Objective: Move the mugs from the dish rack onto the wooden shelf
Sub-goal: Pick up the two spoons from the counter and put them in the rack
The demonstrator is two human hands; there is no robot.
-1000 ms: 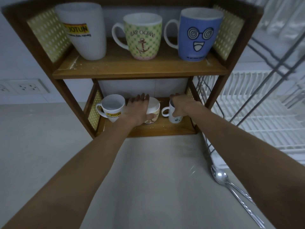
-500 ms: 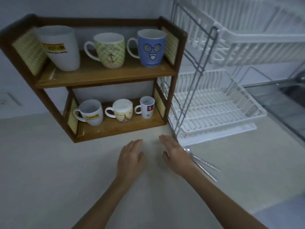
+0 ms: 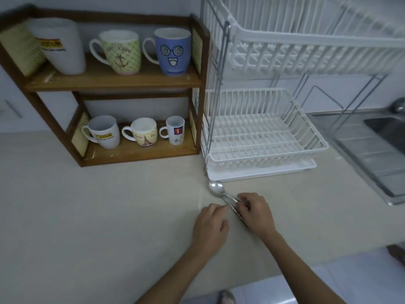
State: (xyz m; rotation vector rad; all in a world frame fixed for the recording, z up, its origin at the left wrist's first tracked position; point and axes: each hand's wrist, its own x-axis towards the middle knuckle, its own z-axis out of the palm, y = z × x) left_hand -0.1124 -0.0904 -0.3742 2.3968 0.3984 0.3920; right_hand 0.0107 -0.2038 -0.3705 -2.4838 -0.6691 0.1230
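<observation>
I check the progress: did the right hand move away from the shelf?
Yes. The right hand left the wooden shelf and now touches the spoons on the counter.

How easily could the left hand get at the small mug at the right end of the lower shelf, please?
Probably easily: the left hand looks free, the small mug stands near the shelf's open front, and bare counter lies between.

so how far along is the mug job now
Done, it seems: six mugs stand on the wooden shelf, and both tiers of the dish rack look empty. In hand: the right hand and left hand are on the spoons on the counter. No mugs left.
</observation>
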